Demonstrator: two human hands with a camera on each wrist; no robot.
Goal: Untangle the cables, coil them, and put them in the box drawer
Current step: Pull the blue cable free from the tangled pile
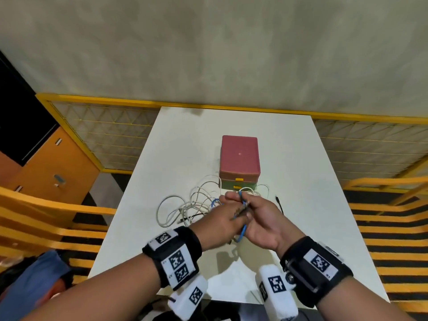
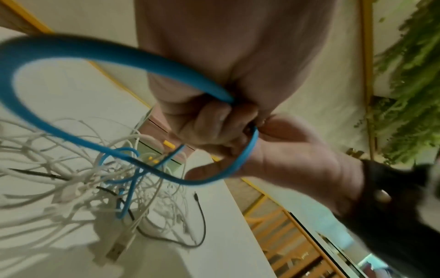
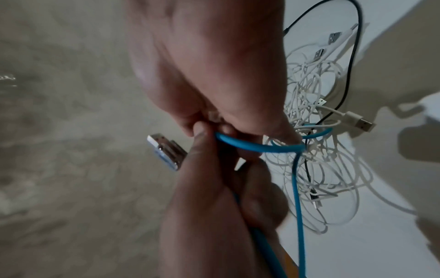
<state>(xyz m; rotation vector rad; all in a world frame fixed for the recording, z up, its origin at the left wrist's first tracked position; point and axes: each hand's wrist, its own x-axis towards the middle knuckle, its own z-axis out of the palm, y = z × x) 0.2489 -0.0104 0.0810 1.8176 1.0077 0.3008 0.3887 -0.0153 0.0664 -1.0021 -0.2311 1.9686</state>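
Both hands meet above the white table [image 1: 301, 228] and hold one blue cable [image 1: 243, 230]. My left hand [image 1: 228, 198] curls its fingers round the cable, which forms a big loop [image 2: 71, 50] in the left wrist view. My right hand [image 1: 251, 206] pinches the same cable [image 3: 257, 146] against the left hand; its metal USB plug [image 3: 166, 150] sticks out beside the fingers. The blue cable runs down into a tangle of white cables [image 1: 185, 205] on the table. Behind the hands stands the box [image 1: 239, 156], pink on top, with a green drawer [image 1: 237, 187] that looks closed.
A thin black cable [image 1: 279, 203] lies on the table right of the hands and also threads through the tangle [image 2: 202, 216]. Yellow railings [image 1: 162, 104] border the table. An orange cabinet [image 1: 53, 172] stands at the left.
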